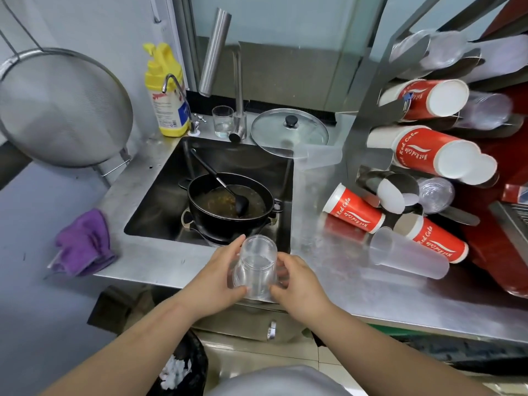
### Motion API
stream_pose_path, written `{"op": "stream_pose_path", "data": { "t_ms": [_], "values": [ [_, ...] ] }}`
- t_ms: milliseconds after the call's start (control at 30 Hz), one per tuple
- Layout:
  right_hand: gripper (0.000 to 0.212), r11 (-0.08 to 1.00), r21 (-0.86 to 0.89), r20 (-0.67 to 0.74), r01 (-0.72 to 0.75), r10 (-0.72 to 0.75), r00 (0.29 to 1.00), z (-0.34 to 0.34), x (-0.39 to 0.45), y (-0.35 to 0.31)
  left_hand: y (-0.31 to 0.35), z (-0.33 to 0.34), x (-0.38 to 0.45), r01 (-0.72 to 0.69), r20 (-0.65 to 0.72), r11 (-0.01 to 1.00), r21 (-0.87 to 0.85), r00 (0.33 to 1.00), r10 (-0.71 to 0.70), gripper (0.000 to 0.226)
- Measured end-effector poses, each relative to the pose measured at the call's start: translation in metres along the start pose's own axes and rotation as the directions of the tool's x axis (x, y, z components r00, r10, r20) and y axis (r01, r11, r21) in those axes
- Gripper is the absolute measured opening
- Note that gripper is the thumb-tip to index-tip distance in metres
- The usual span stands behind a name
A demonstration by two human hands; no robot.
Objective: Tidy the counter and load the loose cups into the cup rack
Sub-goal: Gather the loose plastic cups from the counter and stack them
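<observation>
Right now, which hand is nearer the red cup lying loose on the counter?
Right. The right hand grips the clear cup on the side facing the red cup, which lies up and to its right. The left hand grips the clear cup's far side, nearer the sink.

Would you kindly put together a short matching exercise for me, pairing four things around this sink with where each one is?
Things:
1. black pot
2. purple cloth
3. glass lid
4. clear plastic cup

Places:
A. held between the left hand and right hand
B. at the counter's left edge
C. inside the sink, ladle in it
D. on the counter behind the sink, by the tap

Pairs: 1-C, 2-B, 3-D, 4-A
</observation>
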State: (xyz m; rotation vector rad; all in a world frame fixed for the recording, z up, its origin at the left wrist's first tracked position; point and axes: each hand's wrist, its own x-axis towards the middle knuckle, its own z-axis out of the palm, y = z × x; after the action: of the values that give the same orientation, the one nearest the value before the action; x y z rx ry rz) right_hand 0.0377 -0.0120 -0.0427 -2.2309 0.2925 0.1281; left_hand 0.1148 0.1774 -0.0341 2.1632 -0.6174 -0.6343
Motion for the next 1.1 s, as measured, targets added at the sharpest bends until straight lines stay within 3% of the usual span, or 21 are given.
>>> {"op": "stream_pose_path", "data": {
  "t_ms": [133,233,300,367,467,567,833,967,1100],
  "values": [
    [0.048,0.993,-0.117,0.055,0.011,-0.004,0.998,-0.015,0.002,0.002,-0.005,-0.022,-0.002,0.033,0.055,0.986,0.161,0.998,-0.042,0.097],
    [0.034,0.952,-0.306,0.191,0.035,0.025,0.981,-0.038,0.014,0.002,0.004,-0.053,0.011,-0.034,0.114,0.908,0.418,0.993,-0.016,0.07],
    [0.033,0.876,-0.474,0.339,0.084,0.093,0.936,-0.059,0.02,-0.006,0.02,-0.074,0.023,-0.099,0.215,0.82,0.563,0.976,-0.031,0.055],
    [0.038,0.764,-0.618,0.461,0.186,0.16,0.873,-0.078,0.025,-0.018,0.041,-0.092,0.036,-0.128,0.331,0.735,0.665,0.933,-0.137,0.05],
    [0.045,0.646,-0.707,0.524,0.288,0.204,0.827,-0.106,0.028,-0.029,0.083,-0.109,0.057,-0.191,0.399,0.596,0.78,0.885,-0.238,0.048],
    [0.052,0.632,-0.721,0.522,0.286,0.222,0.824,-0.132,0.023,-0.035,0.13,-0.112,0.075,-0.251,0.4,0.504,0.827,0.892,-0.212,0.048],
    [0.046,0.597,-0.764,0.46,0.243,0.24,0.855,-0.199,-0.001,-0.001,0.23,-0.033,0.106,-0.476,0.55,0.438,0.763,0.833,-0.052,0.05],
    [0.042,0.678,-0.709,0.397,0.195,0.155,0.905,-0.24,-0.022,0.037,0.256,0.031,0.12,-0.592,0.622,0.453,0.667,0.777,0.097,0.038],
    [0.03,0.797,-0.599,0.173,0.07,0.044,0.984,-0.271,-0.04,0.081,0.261,0.09,0.138,-0.591,0.558,0.522,0.616,0.794,0.24,0.038]
  ]
}}
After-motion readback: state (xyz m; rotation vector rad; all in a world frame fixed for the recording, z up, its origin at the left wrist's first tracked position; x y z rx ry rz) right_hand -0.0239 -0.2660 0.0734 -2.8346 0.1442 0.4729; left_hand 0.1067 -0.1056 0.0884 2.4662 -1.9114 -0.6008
